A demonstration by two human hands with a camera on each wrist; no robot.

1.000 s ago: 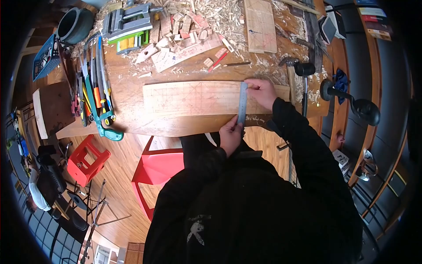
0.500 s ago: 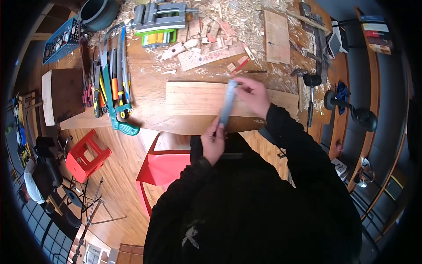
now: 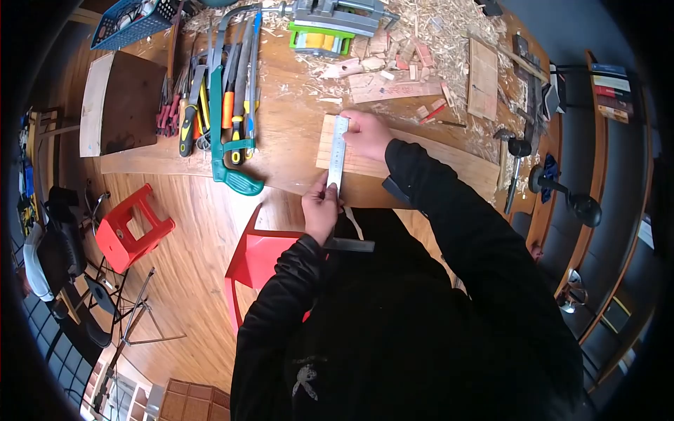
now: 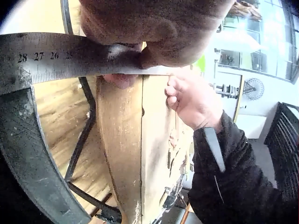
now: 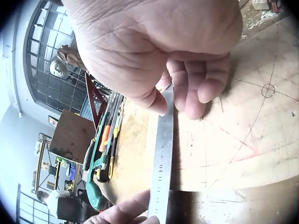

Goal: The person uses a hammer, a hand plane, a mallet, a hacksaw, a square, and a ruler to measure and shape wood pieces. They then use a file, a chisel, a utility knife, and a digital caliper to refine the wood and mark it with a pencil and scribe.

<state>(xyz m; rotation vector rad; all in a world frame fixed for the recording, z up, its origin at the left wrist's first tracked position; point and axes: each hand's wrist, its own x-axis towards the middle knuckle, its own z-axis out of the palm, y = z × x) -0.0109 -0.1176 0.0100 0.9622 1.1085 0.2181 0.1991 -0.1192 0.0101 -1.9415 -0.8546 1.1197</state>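
Note:
A try square [image 3: 337, 158] with a steel scale blade lies crosswise over the left part of a long pale wooden board [image 3: 435, 163]. My left hand [image 3: 321, 207] grips the blade below the board, thumb on top. In the left wrist view the dark stock [image 4: 35, 154] stands off the blade near the 28 mark. My right hand [image 3: 368, 135] pinches the far end of the blade between thumb and fingers, over the board's far edge. Pencil and red lines, with a small circle on a crossing, show on the board [image 5: 243, 126] in the right wrist view.
Left of the board lie a green-handled saw [image 3: 239, 181], files [image 3: 240, 91] and a wooden block [image 3: 126, 105]. A vise [image 3: 337, 17], offcuts [image 3: 393, 88] and shavings [image 3: 435, 28] cover the back. A mallet [image 3: 518, 151] lies right; a red chair [image 3: 261, 256] stands below.
Both hands have carried the try square leftward along the board, tilting it midway and bringing it back near upright across the left part. The head view has shifted too.

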